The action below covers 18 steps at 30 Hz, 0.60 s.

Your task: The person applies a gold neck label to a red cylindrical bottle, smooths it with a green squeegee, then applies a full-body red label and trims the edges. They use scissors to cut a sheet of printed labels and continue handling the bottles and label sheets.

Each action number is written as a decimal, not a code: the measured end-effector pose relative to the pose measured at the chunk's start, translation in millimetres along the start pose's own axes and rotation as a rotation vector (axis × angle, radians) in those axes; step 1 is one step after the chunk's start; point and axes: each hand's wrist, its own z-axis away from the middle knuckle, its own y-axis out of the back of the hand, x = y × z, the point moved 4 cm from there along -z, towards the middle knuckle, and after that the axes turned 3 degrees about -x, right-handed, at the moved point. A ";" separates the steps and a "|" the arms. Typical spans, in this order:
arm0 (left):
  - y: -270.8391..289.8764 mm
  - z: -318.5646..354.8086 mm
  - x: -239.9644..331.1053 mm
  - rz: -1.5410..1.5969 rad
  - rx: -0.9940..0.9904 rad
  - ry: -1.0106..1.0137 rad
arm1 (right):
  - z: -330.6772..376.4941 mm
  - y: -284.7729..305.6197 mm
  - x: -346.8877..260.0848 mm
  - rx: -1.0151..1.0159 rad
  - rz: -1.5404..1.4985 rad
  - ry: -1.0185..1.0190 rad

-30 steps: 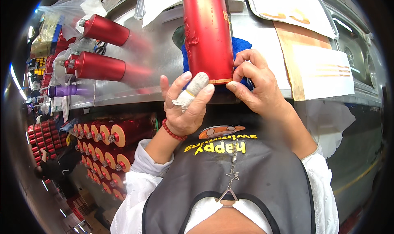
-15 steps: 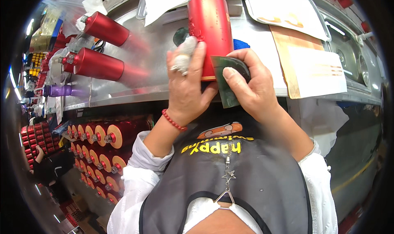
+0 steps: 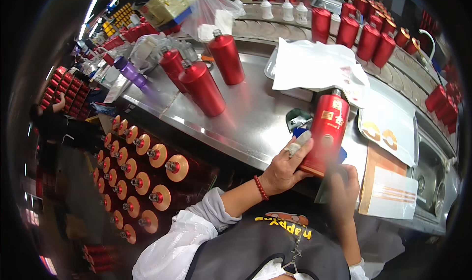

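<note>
Between our fingers: red bottle lying on the desk, base toward us, neck pointing away.
Left hand: we've got its fingers curled closed round the bottle's lower left side, one fingertip bandaged.
Right hand: blurred, just below the base; grip we cannot tell, though a dark pad sits against it.
Nearer hand: left.
Crate left of us: red bottles, gold caps up.

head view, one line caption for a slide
Left hand steadies a red bottle on a steel bench beside the right hand.
</note>
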 end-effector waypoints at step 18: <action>2.9 -25.9 26.3 -0.117 -0.016 -0.124 | 1.9 5.4 1.3 -0.083 -0.097 0.004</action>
